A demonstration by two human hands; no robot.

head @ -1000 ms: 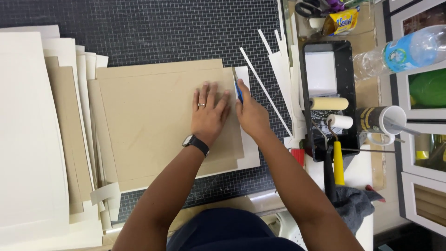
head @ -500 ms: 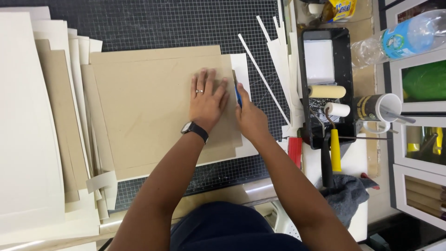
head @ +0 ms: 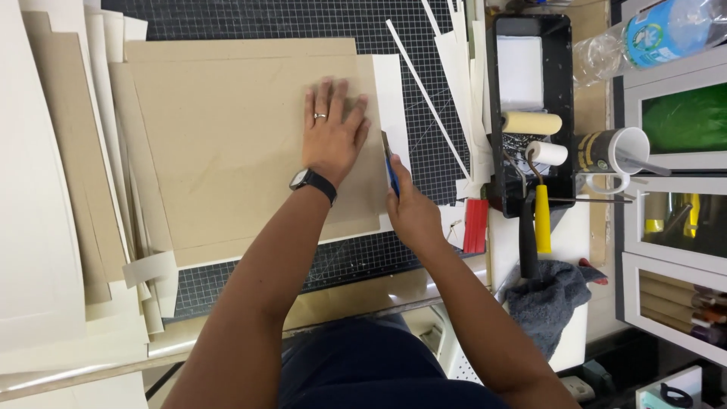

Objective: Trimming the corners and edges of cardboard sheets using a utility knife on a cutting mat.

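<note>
One brown board (head: 227, 144): my left hand (head: 333, 132) lies flat and open on it; my right hand (head: 413, 212) grips a blue knife (head: 391, 170) along its right edge.

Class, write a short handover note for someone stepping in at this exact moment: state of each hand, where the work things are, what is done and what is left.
Left hand: flat, fingers spread, pressing the tan rectangular cardboard sheet down on the black gridded cutting mat.
Right hand: gripping a blue-handled cutting knife at the sheet's right edge, over a white paper sheet beneath.
Done: thin white offcut strips lie on the mat, right of the board.
Left: how far the cut along the right edge has got cannot be told.
</note>
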